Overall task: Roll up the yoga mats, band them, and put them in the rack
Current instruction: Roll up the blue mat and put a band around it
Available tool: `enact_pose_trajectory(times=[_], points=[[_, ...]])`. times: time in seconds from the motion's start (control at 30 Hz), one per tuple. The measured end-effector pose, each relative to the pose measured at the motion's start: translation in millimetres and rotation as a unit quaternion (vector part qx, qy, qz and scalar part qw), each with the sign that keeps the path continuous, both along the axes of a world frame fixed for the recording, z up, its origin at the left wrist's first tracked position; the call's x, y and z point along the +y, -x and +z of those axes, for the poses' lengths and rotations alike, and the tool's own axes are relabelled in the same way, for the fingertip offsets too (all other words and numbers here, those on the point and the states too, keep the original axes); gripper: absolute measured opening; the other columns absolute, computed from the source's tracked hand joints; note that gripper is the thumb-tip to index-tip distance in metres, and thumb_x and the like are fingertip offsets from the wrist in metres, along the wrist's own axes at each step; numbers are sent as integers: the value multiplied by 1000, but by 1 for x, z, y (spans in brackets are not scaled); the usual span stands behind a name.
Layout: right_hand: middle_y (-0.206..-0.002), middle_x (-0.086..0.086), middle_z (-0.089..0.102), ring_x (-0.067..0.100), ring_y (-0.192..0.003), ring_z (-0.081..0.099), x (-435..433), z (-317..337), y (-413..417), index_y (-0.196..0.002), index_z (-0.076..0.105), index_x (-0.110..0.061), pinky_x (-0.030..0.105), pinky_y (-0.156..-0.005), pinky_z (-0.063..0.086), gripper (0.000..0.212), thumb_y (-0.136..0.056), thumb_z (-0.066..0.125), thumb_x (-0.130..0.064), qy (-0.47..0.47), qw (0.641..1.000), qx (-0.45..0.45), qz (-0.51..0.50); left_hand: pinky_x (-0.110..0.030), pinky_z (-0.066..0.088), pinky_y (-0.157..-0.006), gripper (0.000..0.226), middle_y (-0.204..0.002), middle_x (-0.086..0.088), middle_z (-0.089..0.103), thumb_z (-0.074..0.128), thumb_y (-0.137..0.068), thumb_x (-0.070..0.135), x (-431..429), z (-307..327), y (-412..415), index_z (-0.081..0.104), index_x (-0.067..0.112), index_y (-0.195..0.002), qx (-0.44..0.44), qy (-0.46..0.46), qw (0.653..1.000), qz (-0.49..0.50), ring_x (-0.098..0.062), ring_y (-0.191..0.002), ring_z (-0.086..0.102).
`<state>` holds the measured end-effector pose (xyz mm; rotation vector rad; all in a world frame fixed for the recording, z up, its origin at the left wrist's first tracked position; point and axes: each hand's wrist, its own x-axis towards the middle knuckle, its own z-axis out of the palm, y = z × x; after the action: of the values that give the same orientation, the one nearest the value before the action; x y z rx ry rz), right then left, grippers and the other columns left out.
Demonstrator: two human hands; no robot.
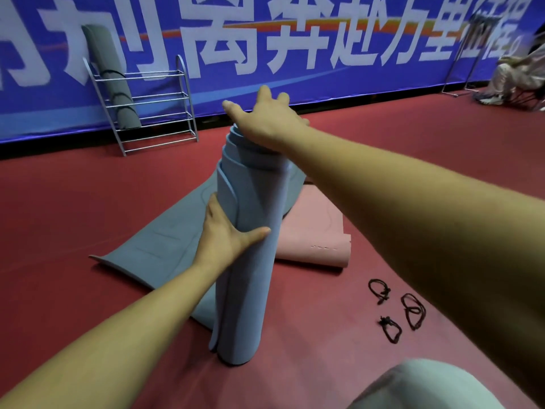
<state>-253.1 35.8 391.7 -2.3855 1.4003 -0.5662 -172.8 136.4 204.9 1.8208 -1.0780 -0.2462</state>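
A light blue rolled mat (pixel 246 278) stands upright on the red floor in front of me. My left hand (pixel 228 234) grips its side about halfway up. My right hand (pixel 265 119) lies flat on its top end, fingers spread. Behind it a grey mat (pixel 153 249) lies unrolled, and a pink mat (pixel 312 231) lies flat to the right. Three dark elastic bands (pixel 395 308) rest loose on the floor at the right. A metal rack (pixel 153 107) leans on the far wall at the left, holding one banded grey rolled mat (pixel 113 81).
A blue banner with white lettering (pixel 295 39) runs along the far wall. A seated person (pixel 513 75) and a metal stand (pixel 463 63) are at the far right. My knee in pale cloth (pixel 424 388) fills the bottom right. Red floor surrounds the mats.
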Motion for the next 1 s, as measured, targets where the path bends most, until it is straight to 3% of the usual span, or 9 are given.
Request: enact_pose_trajectory(times=[0.07,0.17,0.33,0.43,0.67,0.83,1.0], points=[[-165,14,18,37,-149,23,-5,6,-8,-156,27,-13,50,-121,19,83,-97,26,-72,-44,993,83,72,-40,43,-106,125,-146,-6,42,92,-50,50,-1,-3,4,24,14,-147,-17,-14,1000,-9,-23,-133,44],[-164,8,25,29,-150,24,-9,1,-17,-152,39,-15,44,-119,19,78,-98,26,-70,-89,983,95,132,-38,44,-103,123,-145,-5,43,92,-51,50,-2,-6,0,22,15,-146,-15,-21,1000,-18,-23,-130,46],[-163,9,28,36,-146,31,-14,-20,-19,-154,33,-23,57,-116,26,95,-84,22,-86,-46,990,117,62,-35,45,-100,131,-148,-3,42,93,-52,47,-5,-7,-12,10,25,-151,22,-45,997,-64,-21,-130,48],[-161,11,30,38,-144,33,-10,-22,-11,-155,30,-25,57,-113,28,96,-82,24,-86,-46,991,118,37,-37,45,-101,137,-151,0,38,94,-49,47,-6,-1,-7,4,34,-152,45,-22,996,-75,-21,-131,46],[-157,12,38,32,-142,38,1,7,14,-148,44,-11,38,-112,31,73,-97,43,-63,-47,986,131,90,-41,45,-105,133,-145,6,46,88,-38,60,-6,16,18,16,41,-148,64,23,995,-71,-17,-130,48],[-158,11,36,30,-143,36,-6,32,41,-149,42,-10,36,-111,31,68,-101,40,-58,-26,983,167,76,-30,43,-106,134,-144,10,44,87,-36,58,-29,27,41,21,31,-149,102,58,986,-118,-7,-128,47],[-160,9,34,32,-145,34,-23,22,61,-149,43,-12,42,-114,29,82,-96,26,-72,-22,979,201,35,-32,43,-108,132,-143,10,44,91,-36,51,-55,16,60,25,26,-147,128,44,976,-170,-5,-127,47]])
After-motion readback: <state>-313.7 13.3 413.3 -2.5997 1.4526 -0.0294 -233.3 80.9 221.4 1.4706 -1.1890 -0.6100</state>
